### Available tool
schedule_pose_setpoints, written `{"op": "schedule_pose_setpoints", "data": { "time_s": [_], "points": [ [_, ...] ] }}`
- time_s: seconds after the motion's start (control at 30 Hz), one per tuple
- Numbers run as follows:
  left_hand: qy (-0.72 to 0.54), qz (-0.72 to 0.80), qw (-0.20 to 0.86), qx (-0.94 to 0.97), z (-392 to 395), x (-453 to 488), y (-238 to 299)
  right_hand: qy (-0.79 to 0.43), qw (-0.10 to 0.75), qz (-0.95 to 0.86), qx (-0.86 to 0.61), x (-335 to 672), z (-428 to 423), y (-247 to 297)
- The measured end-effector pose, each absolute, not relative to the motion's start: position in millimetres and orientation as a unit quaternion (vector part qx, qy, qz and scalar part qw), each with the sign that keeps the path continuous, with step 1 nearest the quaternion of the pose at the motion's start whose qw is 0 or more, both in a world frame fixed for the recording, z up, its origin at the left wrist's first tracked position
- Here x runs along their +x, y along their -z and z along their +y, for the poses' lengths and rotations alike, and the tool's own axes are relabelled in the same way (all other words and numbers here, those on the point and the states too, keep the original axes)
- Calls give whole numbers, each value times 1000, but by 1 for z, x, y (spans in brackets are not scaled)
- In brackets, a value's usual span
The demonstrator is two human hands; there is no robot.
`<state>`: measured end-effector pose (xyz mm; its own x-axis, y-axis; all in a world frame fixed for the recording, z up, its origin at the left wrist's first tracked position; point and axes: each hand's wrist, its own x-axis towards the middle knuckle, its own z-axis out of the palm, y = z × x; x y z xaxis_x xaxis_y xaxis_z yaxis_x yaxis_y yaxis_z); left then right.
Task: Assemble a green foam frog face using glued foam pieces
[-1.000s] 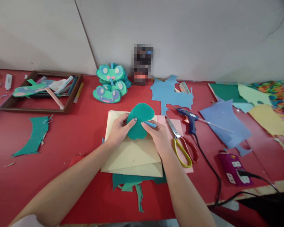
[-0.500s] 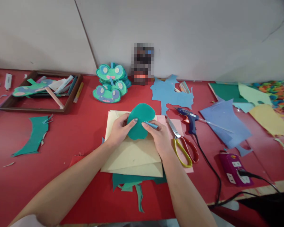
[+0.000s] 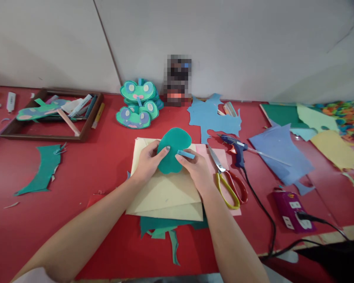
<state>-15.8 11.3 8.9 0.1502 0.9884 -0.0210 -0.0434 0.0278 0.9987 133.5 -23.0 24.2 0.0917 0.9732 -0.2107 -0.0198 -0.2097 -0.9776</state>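
My left hand [image 3: 149, 161] grips a rounded teal felt cutout [image 3: 174, 143] by its left side, thumb on the front face. In my right hand [image 3: 194, 165] a small light-blue strip [image 3: 185, 154] is pinched between thumb and fingers, over the cutout's right side. Whether the right fingers also touch the cutout I cannot tell. Beneath both hands lie cream felt sheets [image 3: 165, 196], with green felt scraps [image 3: 173, 243] sticking out below. Scissors [image 3: 224, 177] with one yellow and one red handle rest right of my right hand, partly on pink felt [image 3: 220, 153].
A blue glue gun [image 3: 237, 147] with its cord lies at the right, near a purple power socket box [image 3: 293, 212]. Finished felt faces [image 3: 138, 102] are stacked at the back. A brown frame [image 3: 82, 135] holds markers at left. Blue felt [image 3: 214, 116] lies behind.
The teal cutout and my left hand have shifted slightly left. My right hand has drawn back a little from the cutout's edge, and the light-blue strip shows more fully.
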Motion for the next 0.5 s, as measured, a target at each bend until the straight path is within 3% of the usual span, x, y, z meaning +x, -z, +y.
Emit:
{"op": "schedule_pose_setpoints", "data": {
  "time_s": [0.5],
  "points": [
    [-488, 457, 561, 489, 12, -15, -7, -520, 542, -385, -537, 138, -21, -11]
  ]
}}
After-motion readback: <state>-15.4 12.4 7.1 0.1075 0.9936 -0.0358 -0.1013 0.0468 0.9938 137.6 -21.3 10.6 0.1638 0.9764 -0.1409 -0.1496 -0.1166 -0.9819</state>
